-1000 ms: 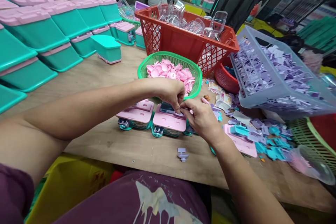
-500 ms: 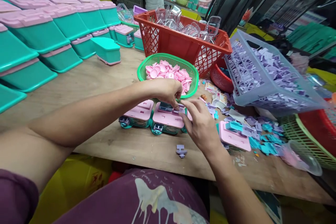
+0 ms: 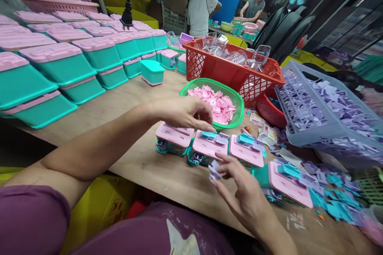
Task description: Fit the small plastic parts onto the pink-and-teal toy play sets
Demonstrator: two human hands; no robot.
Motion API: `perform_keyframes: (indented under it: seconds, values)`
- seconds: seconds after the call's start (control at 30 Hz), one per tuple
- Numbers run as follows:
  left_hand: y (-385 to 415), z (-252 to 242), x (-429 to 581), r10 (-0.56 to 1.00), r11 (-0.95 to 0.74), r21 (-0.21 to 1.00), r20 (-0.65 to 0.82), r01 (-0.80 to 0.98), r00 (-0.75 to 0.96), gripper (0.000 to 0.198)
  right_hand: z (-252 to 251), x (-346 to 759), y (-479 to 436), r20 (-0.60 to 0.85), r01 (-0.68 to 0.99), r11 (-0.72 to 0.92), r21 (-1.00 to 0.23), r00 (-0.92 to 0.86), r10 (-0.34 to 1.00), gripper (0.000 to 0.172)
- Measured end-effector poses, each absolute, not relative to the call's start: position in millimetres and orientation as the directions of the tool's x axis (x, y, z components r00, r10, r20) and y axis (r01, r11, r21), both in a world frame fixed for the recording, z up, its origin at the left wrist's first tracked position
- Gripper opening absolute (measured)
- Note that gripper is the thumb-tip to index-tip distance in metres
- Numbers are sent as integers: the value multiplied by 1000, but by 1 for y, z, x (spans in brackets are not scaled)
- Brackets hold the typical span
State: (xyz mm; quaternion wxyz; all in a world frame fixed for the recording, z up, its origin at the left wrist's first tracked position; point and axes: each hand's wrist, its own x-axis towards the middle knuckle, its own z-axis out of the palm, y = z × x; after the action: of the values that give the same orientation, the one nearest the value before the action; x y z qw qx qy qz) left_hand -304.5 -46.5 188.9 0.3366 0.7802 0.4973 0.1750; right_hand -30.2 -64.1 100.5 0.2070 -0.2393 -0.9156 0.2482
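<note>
In the head view, my left hand hovers over a pink-lidded toy box, fingers loosely bent and apart, holding nothing. Its thumb tip is beside a turquoise plastic piece on that lid; whether they touch I cannot tell. A purple piece sits next to the turquoise one. My right hand pinches a small lilac plastic piece between thumb and fingers, in front of the box. Another pink-lidded box stands to the left, its lid without such pieces. Two more boxes, with turquoise and purple pieces on their lids, stand to the right.
Behind my left hand stands a green basket of pink parts, then a red crate of clear plastic parts. A translucent crate holds purple parts. Loose turquoise pieces lie right. Stacked teal boxes fill the left. Two people are in the background.
My left hand has lifted off the lid pieces. My right hand has drawn back toward me and picked up the lilac piece from the tabletop. The camera view has shifted up and left.
</note>
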Motion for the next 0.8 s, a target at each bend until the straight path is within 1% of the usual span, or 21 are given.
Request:
perform_keyframes:
  seconds: [0.07, 0.13, 0.2, 0.3, 0.33, 0.4, 0.47, 0.53, 0.6, 0.7, 0.8]
  values:
    - [-46, 193, -308, 913, -295, 702, 8, 648, 408, 33, 129, -62, -51, 390, 238, 844, -480, -804, 449, 15]
    - [-43, 194, -319, 918, -305, 712, 44, 633, 393, 34, 147, -96, -33, 455, 180, 891, -416, -807, 375, 11]
    - [-37, 188, -335, 920, -296, 707, 32, 642, 389, 35, 150, -128, -13, 452, 210, 917, -338, -819, 354, 11]
    - [-31, 168, -358, 944, -209, 646, -62, 734, 324, 38, 134, -160, 10, 323, 290, 921, -258, -873, 365, 15]
    - [-30, 160, -364, 946, -183, 633, -96, 752, 310, 39, 127, -165, 14, 280, 308, 917, -253, -884, 375, 16]
    - [-31, 146, -371, 929, -166, 645, -150, 745, 337, 39, 117, -168, 17, 236, 325, 909, -261, -891, 387, 18]
    - [-33, 136, -372, 907, -172, 675, -176, 718, 382, 38, 113, -166, 16, 235, 314, 909, -273, -895, 380, 18]
    - [-36, 131, -368, 897, -154, 694, -200, 703, 394, 39, 115, -161, 15, 222, 281, 916, -288, -911, 349, 13]
    - [-36, 129, -365, 896, -121, 715, -219, 689, 385, 43, 120, -158, 15, 205, 230, 914, -333, -929, 308, 11]
    - [-34, 127, -362, 888, -59, 750, -263, 659, 378, 48, 123, -158, 17, 217, 158, 902, -402, -941, 261, 11]
    - [-30, 126, -364, 873, -23, 747, -309, 664, 377, 46, 119, -158, 16, 231, 166, 904, -394, -934, 272, 9]
